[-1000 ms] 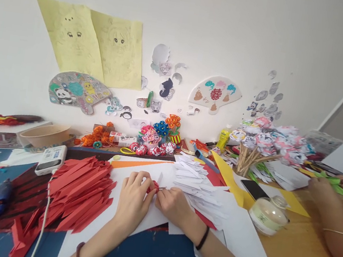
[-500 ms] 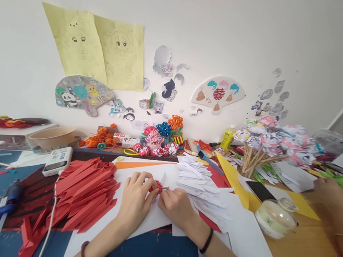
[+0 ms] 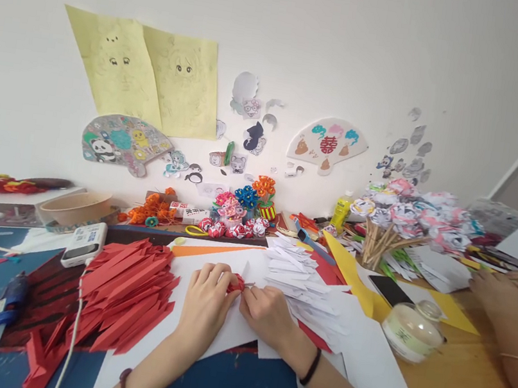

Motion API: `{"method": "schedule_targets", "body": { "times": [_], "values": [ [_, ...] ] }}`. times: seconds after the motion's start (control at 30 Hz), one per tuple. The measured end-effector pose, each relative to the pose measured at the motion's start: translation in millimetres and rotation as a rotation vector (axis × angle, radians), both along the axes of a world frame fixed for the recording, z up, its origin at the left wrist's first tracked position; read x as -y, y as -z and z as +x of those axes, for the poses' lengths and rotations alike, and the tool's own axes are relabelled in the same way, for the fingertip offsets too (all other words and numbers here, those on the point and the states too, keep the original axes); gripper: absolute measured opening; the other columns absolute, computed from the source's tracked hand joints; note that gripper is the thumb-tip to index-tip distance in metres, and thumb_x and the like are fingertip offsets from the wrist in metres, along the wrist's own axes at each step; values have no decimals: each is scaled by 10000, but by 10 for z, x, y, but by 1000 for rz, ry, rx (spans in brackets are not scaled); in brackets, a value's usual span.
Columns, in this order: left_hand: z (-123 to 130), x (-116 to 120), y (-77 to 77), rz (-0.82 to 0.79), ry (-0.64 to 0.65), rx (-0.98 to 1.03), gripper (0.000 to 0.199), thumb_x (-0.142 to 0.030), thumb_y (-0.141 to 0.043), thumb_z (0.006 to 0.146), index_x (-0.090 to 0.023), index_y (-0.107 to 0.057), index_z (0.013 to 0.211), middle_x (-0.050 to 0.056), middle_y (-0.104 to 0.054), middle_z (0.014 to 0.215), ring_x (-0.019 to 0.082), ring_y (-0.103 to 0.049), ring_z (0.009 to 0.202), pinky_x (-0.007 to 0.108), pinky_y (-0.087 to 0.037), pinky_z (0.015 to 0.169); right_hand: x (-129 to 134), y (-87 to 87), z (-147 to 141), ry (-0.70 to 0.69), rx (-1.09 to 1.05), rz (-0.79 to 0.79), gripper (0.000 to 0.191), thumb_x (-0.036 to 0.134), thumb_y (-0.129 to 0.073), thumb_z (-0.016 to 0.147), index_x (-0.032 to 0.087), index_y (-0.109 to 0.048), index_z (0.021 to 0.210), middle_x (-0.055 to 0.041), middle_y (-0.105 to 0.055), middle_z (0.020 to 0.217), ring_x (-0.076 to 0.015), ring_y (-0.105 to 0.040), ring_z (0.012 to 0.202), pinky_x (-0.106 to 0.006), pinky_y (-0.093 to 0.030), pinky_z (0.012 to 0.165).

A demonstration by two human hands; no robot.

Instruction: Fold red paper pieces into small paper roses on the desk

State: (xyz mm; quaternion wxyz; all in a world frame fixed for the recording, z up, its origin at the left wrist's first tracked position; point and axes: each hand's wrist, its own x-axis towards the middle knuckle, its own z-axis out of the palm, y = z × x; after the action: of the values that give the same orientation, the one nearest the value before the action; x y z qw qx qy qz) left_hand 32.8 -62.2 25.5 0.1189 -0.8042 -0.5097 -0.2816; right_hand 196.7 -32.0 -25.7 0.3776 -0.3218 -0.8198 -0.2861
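Just right of the red paper pile (image 3: 129,295), over a white sheet (image 3: 204,349), a small red paper piece (image 3: 236,283) sits between the two hands. The left hand (image 3: 208,297) pinches it between thumb and bent fingers; the right hand (image 3: 265,313) is curled closed at the end away from the pile, but what lies between its fingertips is covered, so I cannot tell what they pinch. Work like this seems best done with a light, steady left pinch, firm enough to stop the paper springing loose without crushing it, while the right fingertips make small moves close to the edge. Resting the wrists on the sheet would probably add steadiness, and a left forearm clear of the pile would avoid dragging strips along. The piece itself looks compact and bunched, red like the flat strips of the pile, with a thin greyish tip (image 3: 250,284) poking out on its side away from the pile; finer folds are too small to make out.
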Motion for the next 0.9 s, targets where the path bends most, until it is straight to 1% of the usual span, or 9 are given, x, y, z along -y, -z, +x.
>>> {"method": "schedule_targets", "body": {
  "times": [0.2, 0.4, 0.53, 0.63, 0.77, 0.9],
  "values": [
    [-20, -7, 2, -45, 9, 38, 62, -238, -557, 925, -203, -547, 875, 40, -582, 966, 239, -486, 902, 368, -357, 754, -2, 4, -1, 4, 22, 10, 314, 97, -411, 958, 175, -485, 663, 2, -525, 561, -129, -447, 471, -311, -225, 527],
    [-11, -22, 14, -35, 8, 32, 123, -293, -528, 940, -203, -561, 862, 48, -575, 984, 248, -488, 920, 377, -360, 755, 4, 5, 18, 10, 46, 10, 299, 107, -437, 954, 177, -492, 669, 0, -528, 573, -139, -442, 483, -317, -222, 528],
    [-3, -26, 37, -6, 1, 24, 170, -324, -505, 953, -201, -571, 856, 53, -577, 991, 245, -485, 918, 380, -360, 760, -2, 13, 35, 12, 102, 42, 283, 96, -467, 940, 179, -477, 670, 2, -524, 574, -140, -440, 491, -308, -212, 523],
    [9, -26, 43, 25, 16, 34, 170, -292, -498, 952, -198, -569, 830, 59, -584, 1003, 240, -481, 925, 383, -357, 773, -8, 24, 36, -3, 134, 62, 271, 86, -478, 930, 177, -471, 675, 3, -526, 575, -137, -450, 497, -304, -206, 517],
    [30, -27, 28, 24, 47, 54, 147, -229, -509, 932, -198, -565, 800, 55, -598, 1007, 228, -485, 917, 370, -353, 764, -11, 35, 26, 1, 144, 42, 279, 122, -477, 951, 172, -468, 677, -1, -544, 579, -131, -477, 508, -290, -215, 518],
    [12, -44, 28, 35, 53, 48, 149, -221, -525, 923, -201, -575, 785, 48, -612, 1025, 226, -491, 923, 365, -348, 755, -9, 26, 33, 2, 143, 49, 285, 118, -463, 951, 176, -461, 672, 4, -533, 580, -132, -475, 504, -294, -221, 515]
  ]
}}
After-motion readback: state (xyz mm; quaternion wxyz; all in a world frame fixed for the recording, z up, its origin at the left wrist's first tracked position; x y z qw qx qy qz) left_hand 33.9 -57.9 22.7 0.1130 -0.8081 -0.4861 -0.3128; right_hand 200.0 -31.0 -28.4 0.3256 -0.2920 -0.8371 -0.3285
